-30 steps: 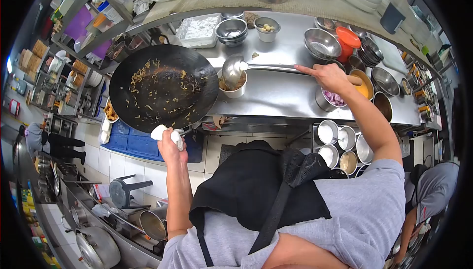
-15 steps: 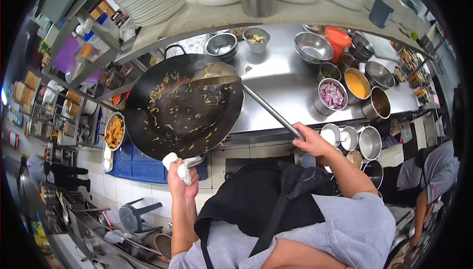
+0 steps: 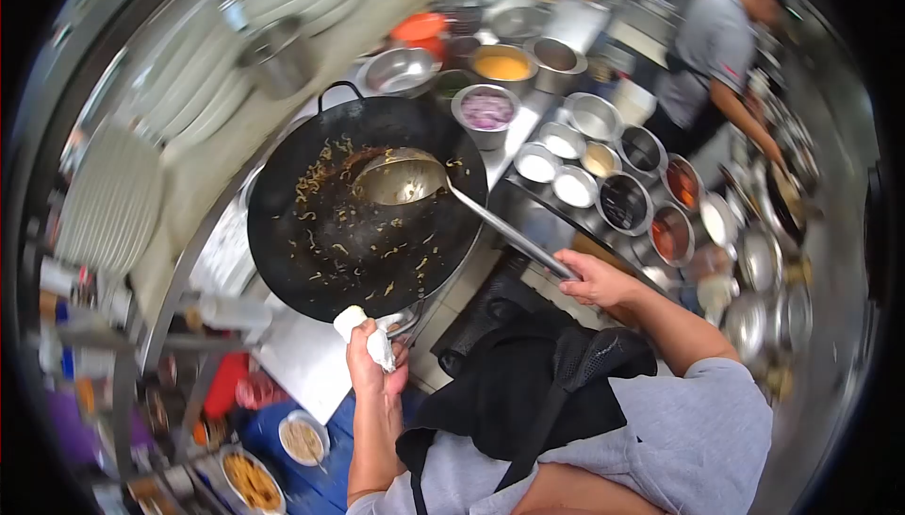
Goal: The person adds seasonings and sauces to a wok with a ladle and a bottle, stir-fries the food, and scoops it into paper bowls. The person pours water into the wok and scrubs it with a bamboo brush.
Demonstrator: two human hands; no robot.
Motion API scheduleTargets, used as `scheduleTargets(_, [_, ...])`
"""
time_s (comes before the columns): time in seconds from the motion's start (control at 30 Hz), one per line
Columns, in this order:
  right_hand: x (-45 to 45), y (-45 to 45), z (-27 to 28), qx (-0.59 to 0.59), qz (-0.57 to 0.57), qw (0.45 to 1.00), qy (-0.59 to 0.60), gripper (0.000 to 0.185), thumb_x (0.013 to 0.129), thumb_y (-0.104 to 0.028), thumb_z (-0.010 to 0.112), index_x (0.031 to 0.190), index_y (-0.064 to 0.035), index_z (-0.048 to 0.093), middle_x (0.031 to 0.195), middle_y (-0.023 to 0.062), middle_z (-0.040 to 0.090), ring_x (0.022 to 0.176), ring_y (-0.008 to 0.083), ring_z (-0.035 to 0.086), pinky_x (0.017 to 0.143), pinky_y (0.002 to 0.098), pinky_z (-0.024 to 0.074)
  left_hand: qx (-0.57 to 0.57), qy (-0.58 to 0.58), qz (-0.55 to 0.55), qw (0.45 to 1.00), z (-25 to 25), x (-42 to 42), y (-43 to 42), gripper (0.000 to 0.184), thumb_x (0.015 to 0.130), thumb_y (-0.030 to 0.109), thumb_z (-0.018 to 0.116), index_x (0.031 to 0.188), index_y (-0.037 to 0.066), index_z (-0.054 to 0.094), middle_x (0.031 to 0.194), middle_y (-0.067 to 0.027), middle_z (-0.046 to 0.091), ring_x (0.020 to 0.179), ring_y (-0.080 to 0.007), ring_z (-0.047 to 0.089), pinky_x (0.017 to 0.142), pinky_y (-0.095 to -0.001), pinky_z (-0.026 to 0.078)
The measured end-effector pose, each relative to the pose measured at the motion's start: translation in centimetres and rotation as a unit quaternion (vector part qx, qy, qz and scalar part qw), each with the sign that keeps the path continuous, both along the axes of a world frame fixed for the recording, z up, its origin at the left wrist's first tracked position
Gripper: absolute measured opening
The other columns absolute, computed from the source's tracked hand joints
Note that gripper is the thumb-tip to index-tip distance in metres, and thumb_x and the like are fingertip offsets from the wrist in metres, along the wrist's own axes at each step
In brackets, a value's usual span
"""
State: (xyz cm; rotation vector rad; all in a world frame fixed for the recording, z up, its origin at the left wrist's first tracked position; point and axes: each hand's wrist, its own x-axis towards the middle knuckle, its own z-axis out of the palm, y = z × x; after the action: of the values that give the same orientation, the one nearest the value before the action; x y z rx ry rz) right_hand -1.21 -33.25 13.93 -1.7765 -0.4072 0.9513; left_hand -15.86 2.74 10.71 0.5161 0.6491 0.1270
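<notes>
A large black wok (image 3: pixel 283 204) hangs in front of me, with small yellowish food scraps scattered over its inside. My left hand (image 3: pixel 375 359) is closed around the wok's near handle, with a white cloth (image 3: pixel 379 347) folded between hand and metal. A second, looped handle stands on the wok's far rim. My right hand (image 3: pixel 596 279) grips the long metal handle of a ladle (image 3: pixel 405 178). The ladle's bowl rests inside the wok, close to its middle and right.
Metal pots of ingredients, including chopped red onion (image 3: pixel 487 109) and a yellow liquid (image 3: pixel 501 64), stand beyond the wok. A co-worker (image 3: pixel 712 53) works at the right. Stacked white plates (image 3: pixel 111 199) line the left shelf. Below sit a bowl (image 3: pixel 304 440) and a blue bin (image 3: pixel 283 411).
My view and body have turned to the right, carrying the wok and ladle along. The pots, sauces and co-worker now show more fully. Both hands keep their grips.
</notes>
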Motion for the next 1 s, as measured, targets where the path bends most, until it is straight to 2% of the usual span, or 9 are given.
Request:
scheduleTargets(0.23, [-14.5, -7.2, 4.1, -0.053, -0.198, 0.967, -0.154, 0.044, 0.093, -0.012, 0.058, 0.134, -0.0098, 0.044, 0.076, 0.0013, 0.05, 0.057, 0.0105, 0.048, 0.054, 0.0282, 0.043, 0.005, -0.041, -0.21, 0.977, 1.2, 2.3, -6.0, 0.019, 0.087, 0.024, 0.059, 0.092, 0.008, 0.051, 0.075, -0.008, 0.058, 0.045, -0.0143, 0.044, 0.038, -0.0255, 0.031])
scheduleTargets(0.3, [-20.7, -2.8, 9.2, -0.012, -0.233, 0.956, -0.18, 0.066, 0.092, -0.012, 0.06, 0.151, -0.014, 0.03, 0.078, 0.0017, 0.052, 0.06, 0.0112, 0.05, 0.057, 0.0272, 0.0441, -0.018, -0.046, -0.29, 0.956, 3.9, 0.9, -2.3, 0.018, 0.087, 0.024, 0.059, 0.092, 0.009, 0.051, 0.075, -0.0069, 0.057, 0.046, -0.0141, 0.045, 0.038, -0.0251, 0.032])
scheduleTargets(0.4, [-30.6, 1.2, 11.9, -0.114, -0.256, 0.902, -0.327, 0.081, 0.089, -0.016, 0.064, 0.155, -0.0169, 0.019, 0.083, 0.0106, 0.061, 0.065, 0.0252, 0.06, 0.064, 0.0404, 0.0499, -0.016, -0.033, -0.364, 0.931, 9.3, -1.3, 0.1, 0.027, 0.089, 0.031, 0.057, 0.086, 0.004, 0.054, 0.066, -0.0037, 0.048, 0.046, -0.0094, 0.041, 0.037, -0.0227, 0.029])
scheduleTargets(0.43, [-34.9, 2.0, 11.7, -0.221, -0.288, 0.909, -0.206, 0.072, 0.087, -0.02, 0.066, 0.149, -0.0185, 0.03, 0.082, 0.0176, 0.063, 0.072, 0.0372, 0.063, 0.069, 0.0456, 0.0496, -0.033, -0.059, -0.409, 0.91, 10.9, -2.4, 0.9, 0.028, 0.089, 0.031, 0.057, 0.087, 0.003, 0.054, 0.065, -0.004, 0.048, 0.046, -0.0098, 0.041, 0.037, -0.0228, 0.028])
scheduleTargets(0.5, [-42.0, 3.9, 6.8, -0.35, -0.388, 0.831, -0.189, 0.049, 0.086, -0.025, 0.067, 0.129, -0.0195, 0.045, 0.082, 0.0203, 0.064, 0.079, 0.0427, 0.063, 0.07, 0.046, 0.0493, -0.013, -0.053, -0.48, 0.876, 13.0, -2.6, 1.5, 0.019, 0.089, 0.026, 0.059, 0.091, 0.009, 0.052, 0.071, -0.0065, 0.056, 0.047, -0.0135, 0.042, 0.038, -0.0259, 0.03])
scheduleTargets(0.57, [-51.1, 5.9, 2.7, -0.323, -0.476, 0.797, -0.184, 0.033, 0.084, -0.027, 0.067, 0.11, -0.0172, 0.05, 0.084, 0.0195, 0.064, 0.081, 0.044, 0.062, 0.07, 0.0473, 0.048, 0.072, -0.044, -0.49, 0.868, 16.5, -5.2, 0.0, 0.019, 0.09, 0.023, 0.056, 0.097, 0.007, 0.049, 0.073, -0.0099, 0.058, 0.046, -0.0167, 0.046, 0.038, -0.0264, 0.032])
scheduleTargets(0.77, [-64.1, 18.4, 11.2, -0.266, -0.689, 0.673, -0.035, 0.029, 0.077, -0.02, 0.067, 0.096, -0.009, 0.05, 0.079, 0.018, 0.059, 0.076, 0.0373, 0.06, 0.068, 0.042, 0.0462, 0.102, -0.012, -0.66, 0.744, 24.2, -6.5, -2.4, 0.029, 0.091, 0.028, 0.056, 0.092, -0.001, 0.059, 0.069, -0.0073, 0.06, 0.043, -0.0137, 0.044, 0.036, -0.0251, 0.032])
scheduleTargets(0.97, [-64.3, 23.1, 19.1, -0.317, -0.799, 0.511, -0.022, 0.028, 0.08, -0.015, 0.065, 0.1, -0.0058, 0.048, 0.075, 0.0181, 0.056, 0.068, 0.0347, 0.059, 0.062, 0.0431, 0.0466, 0.014, 0.01, -0.834, 0.551, 28.3, -6.8, -12.6, 0.015, 0.09, 0.022, 0.058, 0.085, 0.01, 0.051, 0.062, -0.0014, 0.051, 0.042, -0.0135, 0.045, 0.037, -0.0257, 0.034])
scheduleTargets(1.0, [-63.6, 30.2, 21.1, -0.306, -0.816, 0.491, -0.014, 0.027, 0.081, -0.015, 0.065, 0.1, -0.0052, 0.048, 0.075, 0.0175, 0.056, 0.066, 0.0332, 0.059, 0.061, 0.0423, 0.0467, 0.006, 0.002, -0.855, 0.518, 30.1, -6.8, -9.0, 0.013, 0.089, 0.021, 0.059, 0.085, 0.011, 0.052, 0.061, -0.001, 0.051, 0.042, -0.0136, 0.046, 0.037, -0.0255, 0.034])
